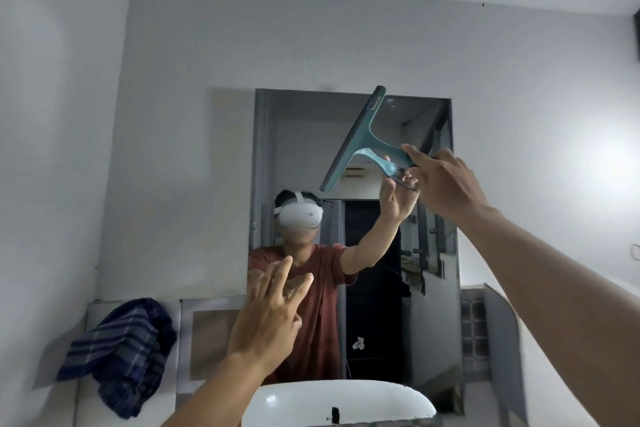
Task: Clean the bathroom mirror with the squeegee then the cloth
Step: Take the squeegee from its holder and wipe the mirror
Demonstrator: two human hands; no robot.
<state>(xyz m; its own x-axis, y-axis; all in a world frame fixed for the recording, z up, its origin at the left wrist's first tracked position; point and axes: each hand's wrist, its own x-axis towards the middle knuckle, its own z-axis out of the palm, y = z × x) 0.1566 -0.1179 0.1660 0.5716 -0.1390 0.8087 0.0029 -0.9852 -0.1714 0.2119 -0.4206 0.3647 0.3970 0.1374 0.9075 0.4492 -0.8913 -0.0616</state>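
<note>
A teal squeegee [363, 135] is raised against the upper part of the bathroom mirror [304, 135], its blade running steeply from upper right to lower left. My right hand [446, 184] grips its handle at the right. My left hand [270, 315] hovers in front of the mirror's lower left with fingers spread, holding nothing. A dark blue plaid cloth [121, 354] lies draped over the ledge to the left of the mirror. The mirror reflects a person in a red shirt with a white headset.
A white washbasin [346, 399] sits below the mirror at the bottom edge of view. White walls surround the mirror. A tiled ledge [498, 329] runs along the right side beneath my right forearm.
</note>
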